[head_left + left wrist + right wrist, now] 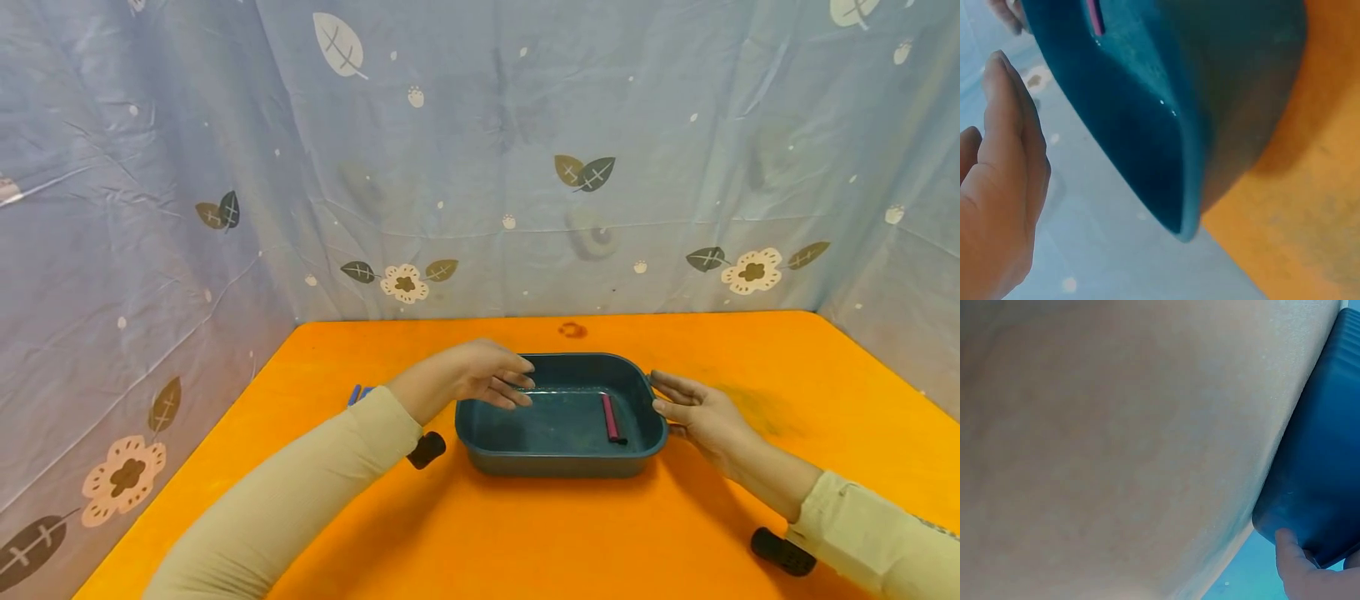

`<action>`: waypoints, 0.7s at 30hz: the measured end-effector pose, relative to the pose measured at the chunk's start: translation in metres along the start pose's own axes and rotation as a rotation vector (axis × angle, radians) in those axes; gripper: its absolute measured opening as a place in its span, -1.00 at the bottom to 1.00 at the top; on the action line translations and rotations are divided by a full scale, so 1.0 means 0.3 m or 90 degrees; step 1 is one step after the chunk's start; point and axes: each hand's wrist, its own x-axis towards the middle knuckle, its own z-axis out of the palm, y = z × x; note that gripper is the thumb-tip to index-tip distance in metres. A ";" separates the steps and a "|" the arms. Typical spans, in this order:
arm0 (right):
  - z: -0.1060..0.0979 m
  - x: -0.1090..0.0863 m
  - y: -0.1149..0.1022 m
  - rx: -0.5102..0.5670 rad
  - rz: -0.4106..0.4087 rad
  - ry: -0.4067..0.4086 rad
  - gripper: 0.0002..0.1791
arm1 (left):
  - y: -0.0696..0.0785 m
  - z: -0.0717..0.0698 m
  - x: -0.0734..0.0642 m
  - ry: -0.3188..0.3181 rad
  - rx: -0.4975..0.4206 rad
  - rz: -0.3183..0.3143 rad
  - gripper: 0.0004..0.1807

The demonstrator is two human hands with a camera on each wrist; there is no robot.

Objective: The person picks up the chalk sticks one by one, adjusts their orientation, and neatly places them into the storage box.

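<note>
A dark teal rectangular basin point(555, 467) rests on the orange table, and a dark pink stick-like piece with a black end point(611, 417) lies inside it. Over the basin's left end hovers my left hand point(495, 375), its fingers loosely extended and holding nothing. The left wrist view shows that hand point(1004, 162) apart from the basin's rim point(1191, 187). My right hand point(701, 417) is at the basin's right end, its fairly straight fingers touching the rim area. In the right wrist view, a fingertip point(1285, 537) meets the basin's outer wall point(1316, 469); the forearm hides much else.
A small blue object point(356, 394) is partly hidden behind the left forearm. Patterned curtain cloth point(487, 167) closes off the back and sides of the orange table point(525, 542). Black devices point(427, 450) sit at both wrists. A reddish-brown stain point(573, 330) marks the far table.
</note>
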 end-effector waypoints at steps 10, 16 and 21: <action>0.001 0.001 0.002 0.002 -0.004 0.000 -0.29 | -0.054 -0.058 -0.031 0.023 -0.006 0.018 -0.57; 0.004 0.001 0.007 0.000 -0.002 0.003 -0.29 | -0.088 -0.086 -0.047 0.027 -0.006 0.033 -0.54; 0.006 0.000 0.007 -0.003 -0.002 0.006 -0.29 | -0.128 -0.118 -0.057 0.037 -0.011 0.065 -0.53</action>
